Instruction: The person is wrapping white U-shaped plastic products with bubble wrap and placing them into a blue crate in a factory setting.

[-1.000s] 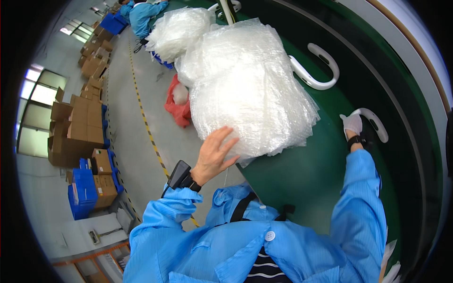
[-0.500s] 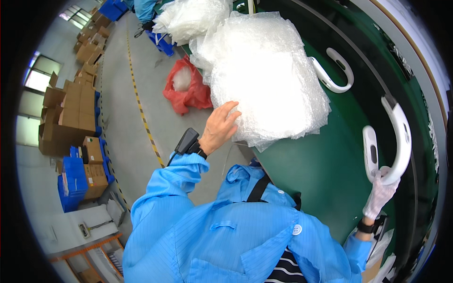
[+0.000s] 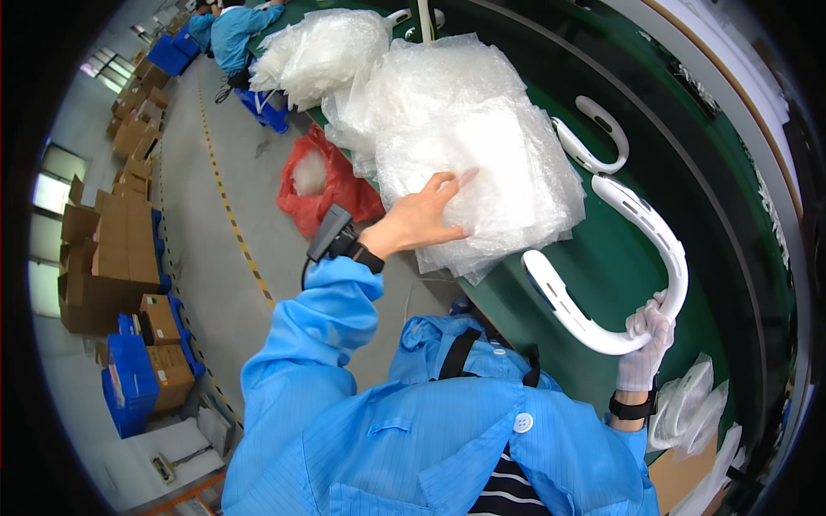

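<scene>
At the edge of a thick stack of clear bubble-wrap bags [image 3: 490, 146], my bare left hand [image 3: 423, 215] has its thumb and fingers spread. One fingertip seems to show through the film. My right hand [image 3: 651, 335], in a white glove, grips a white U-shaped neck fan [image 3: 568, 318] by its lower right curve. The fan's open side faces the bag stack, and slots run along its arms. Farther off, another white neck fan [image 3: 621, 142] lies on the green table [image 3: 533, 361].
A second bubble-wrap pile [image 3: 331, 52] sits beyond the stack. A red bag [image 3: 301, 193] is on the floor at left. Wrapped pieces [image 3: 688, 408] lie beside my right forearm. Cartons [image 3: 120, 249] and blue crates [image 3: 129, 383] line the left. Someone in blue [image 3: 237, 39] is at far left.
My right hand has brought the neck fan leftward, nearer the bag stack, and turned it. My left hand has moved slightly right onto the bags, thumb and fingers wider apart. The view has shifted.
</scene>
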`<state>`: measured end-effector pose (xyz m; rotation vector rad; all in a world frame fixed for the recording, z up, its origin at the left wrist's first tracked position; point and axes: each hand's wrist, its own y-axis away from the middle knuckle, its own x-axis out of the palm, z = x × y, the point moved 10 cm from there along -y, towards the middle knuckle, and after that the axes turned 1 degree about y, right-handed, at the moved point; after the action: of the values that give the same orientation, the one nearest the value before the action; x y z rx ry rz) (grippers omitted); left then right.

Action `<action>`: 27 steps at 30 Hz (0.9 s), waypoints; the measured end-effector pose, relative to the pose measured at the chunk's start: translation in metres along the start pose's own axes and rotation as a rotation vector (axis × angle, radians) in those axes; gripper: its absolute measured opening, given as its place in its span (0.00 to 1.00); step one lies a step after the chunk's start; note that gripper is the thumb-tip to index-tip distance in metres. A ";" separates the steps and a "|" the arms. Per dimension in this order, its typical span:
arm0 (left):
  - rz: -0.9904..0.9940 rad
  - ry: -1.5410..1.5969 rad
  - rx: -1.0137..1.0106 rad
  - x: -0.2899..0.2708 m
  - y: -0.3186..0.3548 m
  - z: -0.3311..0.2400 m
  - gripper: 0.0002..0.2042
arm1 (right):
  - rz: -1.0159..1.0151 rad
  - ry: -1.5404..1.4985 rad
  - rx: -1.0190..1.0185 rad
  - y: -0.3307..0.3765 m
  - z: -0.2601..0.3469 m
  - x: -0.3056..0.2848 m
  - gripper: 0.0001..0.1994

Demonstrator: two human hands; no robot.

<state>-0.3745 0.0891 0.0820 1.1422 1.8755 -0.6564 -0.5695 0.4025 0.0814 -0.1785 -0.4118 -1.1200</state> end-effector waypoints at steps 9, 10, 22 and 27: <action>-0.187 -0.440 0.432 0.002 -0.095 -0.060 0.16 | -0.152 0.008 -0.003 -0.007 -0.012 -0.030 0.13; -0.187 -0.435 0.443 0.007 -0.104 -0.062 0.16 | -0.162 0.011 -0.005 -0.007 -0.012 -0.031 0.13; 0.133 -0.192 0.404 -0.004 -0.153 0.003 0.17 | -0.285 0.041 0.006 -0.005 -0.026 -0.067 0.14; -0.066 -0.278 0.663 -0.032 -0.155 -0.040 0.07 | -0.303 0.056 0.024 -0.008 -0.028 -0.070 0.13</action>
<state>-0.5201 0.0344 0.1326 1.3044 1.4941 -1.4663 -0.5963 0.4474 0.0269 -0.0642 -0.4107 -1.4137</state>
